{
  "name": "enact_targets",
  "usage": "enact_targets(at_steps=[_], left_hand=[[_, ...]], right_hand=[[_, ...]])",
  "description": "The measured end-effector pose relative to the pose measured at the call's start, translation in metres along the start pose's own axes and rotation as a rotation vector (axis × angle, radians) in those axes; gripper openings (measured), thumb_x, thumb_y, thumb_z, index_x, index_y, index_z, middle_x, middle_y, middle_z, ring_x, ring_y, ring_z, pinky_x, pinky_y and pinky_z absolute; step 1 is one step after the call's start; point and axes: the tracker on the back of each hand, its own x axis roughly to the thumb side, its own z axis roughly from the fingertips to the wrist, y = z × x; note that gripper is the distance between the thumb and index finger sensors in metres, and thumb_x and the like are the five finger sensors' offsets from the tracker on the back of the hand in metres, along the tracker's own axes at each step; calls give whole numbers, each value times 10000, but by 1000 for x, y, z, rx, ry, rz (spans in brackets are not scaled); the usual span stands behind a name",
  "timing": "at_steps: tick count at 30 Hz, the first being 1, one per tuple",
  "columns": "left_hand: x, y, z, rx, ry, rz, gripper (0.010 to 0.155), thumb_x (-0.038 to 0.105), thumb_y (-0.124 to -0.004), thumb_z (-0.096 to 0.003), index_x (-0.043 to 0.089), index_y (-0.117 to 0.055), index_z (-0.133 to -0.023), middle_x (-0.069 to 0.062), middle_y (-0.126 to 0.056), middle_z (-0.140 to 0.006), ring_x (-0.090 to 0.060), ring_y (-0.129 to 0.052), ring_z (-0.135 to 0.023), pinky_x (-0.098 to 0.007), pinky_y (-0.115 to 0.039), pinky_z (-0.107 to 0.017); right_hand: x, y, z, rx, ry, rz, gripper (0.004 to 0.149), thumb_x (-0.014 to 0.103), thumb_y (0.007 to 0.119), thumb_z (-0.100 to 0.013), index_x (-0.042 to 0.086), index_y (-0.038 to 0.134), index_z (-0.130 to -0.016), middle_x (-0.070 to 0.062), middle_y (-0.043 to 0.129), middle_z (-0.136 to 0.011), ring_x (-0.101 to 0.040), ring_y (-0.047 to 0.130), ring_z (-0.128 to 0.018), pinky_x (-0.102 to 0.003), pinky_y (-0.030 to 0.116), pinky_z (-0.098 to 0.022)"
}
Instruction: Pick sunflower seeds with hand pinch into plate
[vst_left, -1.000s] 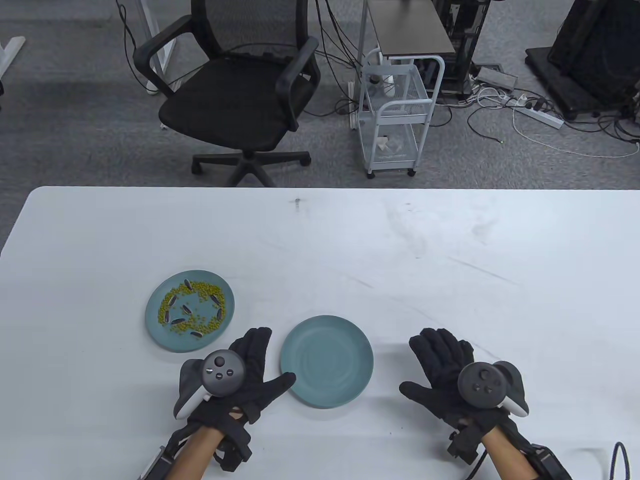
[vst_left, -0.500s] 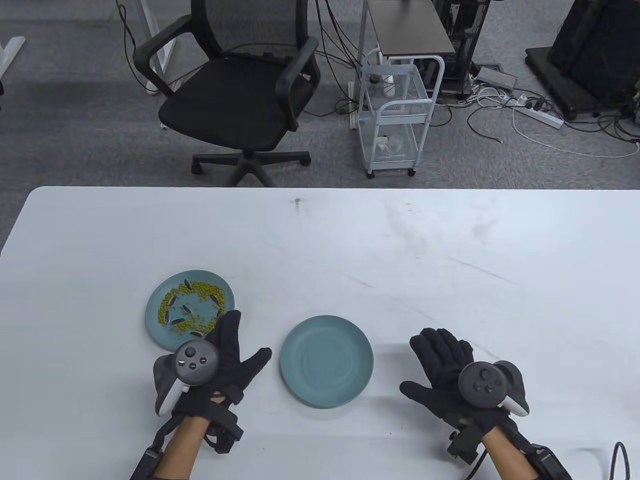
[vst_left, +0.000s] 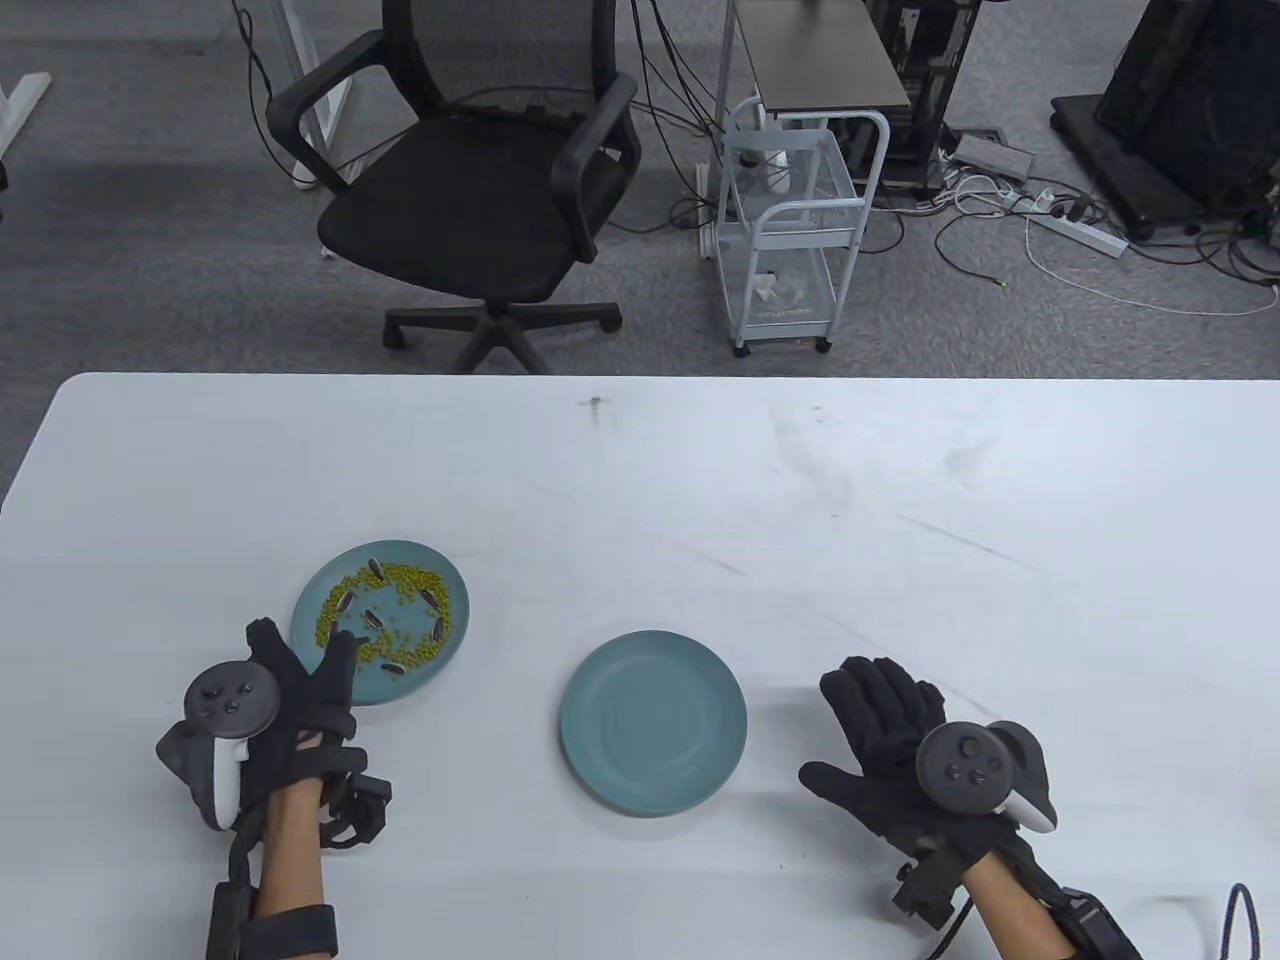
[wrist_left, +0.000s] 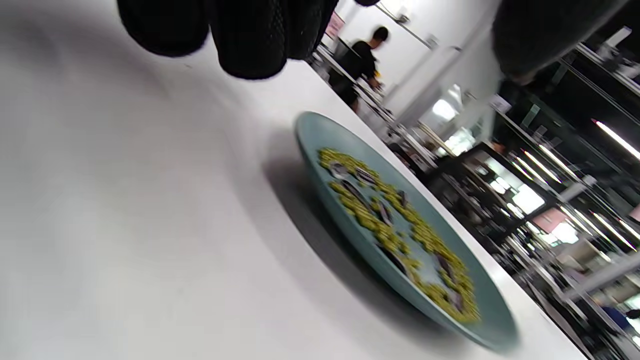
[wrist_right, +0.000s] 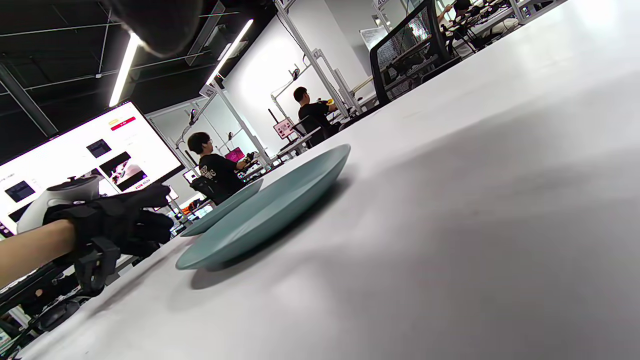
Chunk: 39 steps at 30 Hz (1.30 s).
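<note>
Table view: the table (vst_left: 640, 470) carries an empty plate (vst_left: 653, 722), unmoved, beside the right hand (vst_left: 890, 740), which stays flat and holds nothing. The left hand (vst_left: 295, 690) has shifted leftward from the empty plate; its spread, empty fingers (vst_left: 340, 655) now overlap the near rim of the seed plate (vst_left: 330, 590), where the sunflower seeds (vst_left: 375, 620) lie among green beans (vst_left: 425, 650).

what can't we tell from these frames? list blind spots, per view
- Table view: near-left rim of the seed plate is covered by the left hand; contact can't be confirmed.
- Left wrist view: motion blur smears the sunflower seeds; no reliable count. Left fingertips are cut by the top edge, so the grip is unclear.
- Right wrist view: the right hand shows only as a dark blur at the top edge; the empty plate is seen edge-on, its inside hidden.
</note>
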Motion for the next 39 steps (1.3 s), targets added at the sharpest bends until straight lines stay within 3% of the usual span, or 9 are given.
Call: enact_targets(at_steps=[5, 7, 15, 19, 22, 25, 31, 35, 39], left_hand=[[-17, -6, -11, 6, 144, -79, 708, 561, -712, -610, 222, -357, -1120, -111, -701, -1039, -253, -838, -712, -413, -728, -465], [-20, -8, -15, 12, 174, -85, 653, 536, -727, -609, 223, -439, -1105, -20, -738, -966, -196, -845, -638, -378, -738, -428], [-19, -12, -22, 16, 217, -111, 396, 473, -747, -614, 314, -722, -975, 72, -825, -826, -146, -846, -557, -356, -749, -423], [-20, -15, -22, -14, 206, -62, 477, 595, -665, -623, 308, -709, -1002, 41, -797, -870, -149, -829, -587, -355, -740, -439], [-15, -18, -22, -13, 209, -96, 522, 624, -711, -604, 292, -715, -1007, 30, -779, -882, -152, -812, -595, -364, -731, -447], [-11, -20, -26, -2, 218, -141, 472, 550, -755, -606, 272, -729, -986, 45, -790, -847, -144, -812, -576, -363, -733, -441], [-5, -22, -28, -3, 189, -86, 459, 462, -707, -608, 165, -684, -957, 58, -802, -838, -119, -883, -548, -350, -785, -419], [-5, -20, -27, 13, 168, 23, 460, 440, -627, -618, 156, -559, -973, 19, -823, -899, -113, -1006, -543, -336, -867, -411], [-10, -23, -28, -18, 179, 153, 510, 380, -617, -628, 139, -382, -1011, -28, -886, -848, -99, -1060, -500, -306, -902, -378]], right_hand=[[-2, 1, -1, 6, 4, -18, 881, 582, 722, -574, 66, 267, -1123, -307, 169, -1149, -582, 75, -1003, -792, 76, -598], [-3, 2, -1, 12, 4, -24, 880, 581, 722, -575, 66, 266, -1123, -308, 170, -1148, -583, 76, -1003, -791, 75, -598], [-4, 2, -2, 19, 5, -30, 874, 575, 722, -578, 65, 267, -1123, -308, 167, -1148, -582, 75, -1002, -789, 80, -602], [-5, 3, -2, 22, 17, -31, 872, 571, 721, -579, 62, 265, -1122, -308, 166, -1146, -582, 76, -1002, -789, 81, -602], [-5, 3, -3, 20, 20, -36, 870, 569, 721, -579, 63, 267, -1121, -305, 166, -1146, -581, 76, -1001, -788, 84, -604], [-5, 3, -3, 20, 26, -43, 867, 565, 722, -580, 63, 266, -1121, -305, 164, -1146, -579, 75, -1002, -786, 84, -605], [-8, 4, -4, 8, 36, -64, 859, 556, 725, -581, 61, 274, -1119, -303, 168, -1145, -580, 81, -1002, -785, 90, -608], [-8, 3, -4, 11, 39, -69, 857, 556, 722, -583, 59, 275, -1119, -305, 167, -1145, -580, 80, -1000, -784, 91, -609], [-8, 3, -4, 10, 35, -70, 855, 556, 719, -585, 59, 274, -1119, -305, 167, -1144, -579, 82, -1000, -785, 93, -609]])
